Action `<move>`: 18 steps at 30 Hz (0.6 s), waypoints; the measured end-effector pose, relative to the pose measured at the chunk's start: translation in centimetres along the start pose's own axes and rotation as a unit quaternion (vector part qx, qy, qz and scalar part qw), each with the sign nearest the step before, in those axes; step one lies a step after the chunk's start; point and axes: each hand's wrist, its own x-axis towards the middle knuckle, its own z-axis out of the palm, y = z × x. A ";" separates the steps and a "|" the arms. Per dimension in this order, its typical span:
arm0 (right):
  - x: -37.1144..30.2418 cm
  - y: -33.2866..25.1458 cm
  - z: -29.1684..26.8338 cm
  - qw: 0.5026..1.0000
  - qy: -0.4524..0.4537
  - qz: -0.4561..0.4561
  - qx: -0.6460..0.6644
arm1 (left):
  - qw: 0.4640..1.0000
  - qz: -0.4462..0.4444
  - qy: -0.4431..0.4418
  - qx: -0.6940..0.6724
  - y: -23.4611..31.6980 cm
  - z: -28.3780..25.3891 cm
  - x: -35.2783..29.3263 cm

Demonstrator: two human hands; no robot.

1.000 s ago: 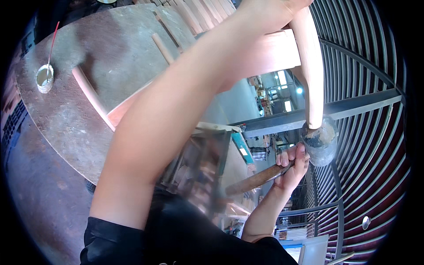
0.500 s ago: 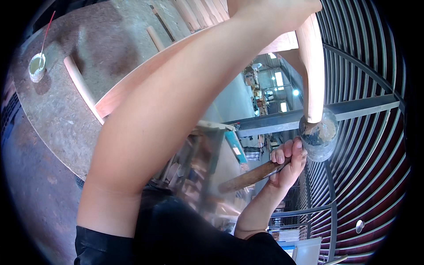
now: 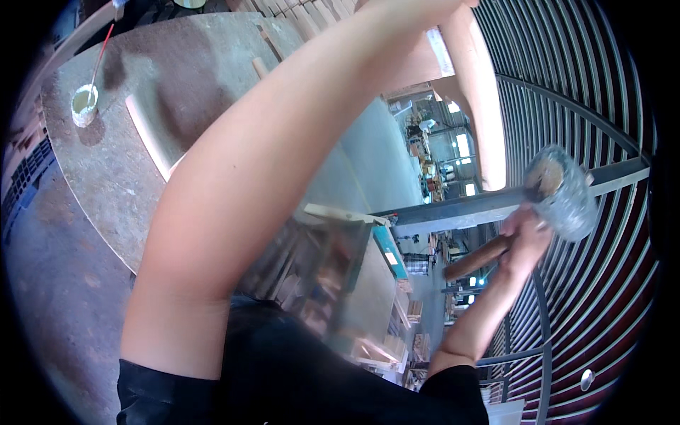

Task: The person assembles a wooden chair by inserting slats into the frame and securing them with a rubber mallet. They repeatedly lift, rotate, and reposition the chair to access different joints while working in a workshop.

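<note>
My right hand (image 3: pixel 525 239) is closed around the brown wooden handle (image 3: pixel 476 261) of a mallet, close below its head. The mallet head (image 3: pixel 567 202) is a thick grey cylinder with a worn, tan-marked face, and it stands apart from the wood. A pale curved wooden leg (image 3: pixel 482 106) hangs down from the top, joined to a wooden rail (image 3: pixel 423 62). My left arm reaches across the view to the upper end of this piece. There my left hand (image 3: pixel 443 4) is at the wood, cut off by the top edge, its fingers hidden.
A worn round-edged worktable (image 3: pixel 92 170) lies to the left. It carries a pot of whitish paste (image 3: pixel 84 106) with a red stick (image 3: pixel 103 60) and a rounded wooden bar (image 3: pixel 146 134). Grey metal slats (image 3: pixel 567 85) line the right. Blurred wood pieces (image 3: pixel 304 283) lie below my left arm.
The mallet has come away from the lower end of the wooden leg and swung to the right with my right hand. The view has shifted, and the leg sits slightly further left.
</note>
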 end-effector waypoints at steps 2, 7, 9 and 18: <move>4.4 -2.6 0.9 0.991 0.099 -0.004 -0.090 | 0.998 -0.035 0.049 -0.020 1.7 0.4 0.6; 14.7 -7.6 -1.9 0.987 0.027 -0.074 -0.142 | 0.993 0.032 0.101 0.059 1.8 -0.7 0.2; 17.2 -8.8 -2.0 0.990 0.019 -0.101 -0.099 | 0.994 0.027 0.097 0.044 1.1 -0.3 1.6; 15.1 -8.1 8.5 0.955 -0.204 -0.027 -0.215 | 0.983 0.041 0.133 0.119 0.4 -0.2 2.0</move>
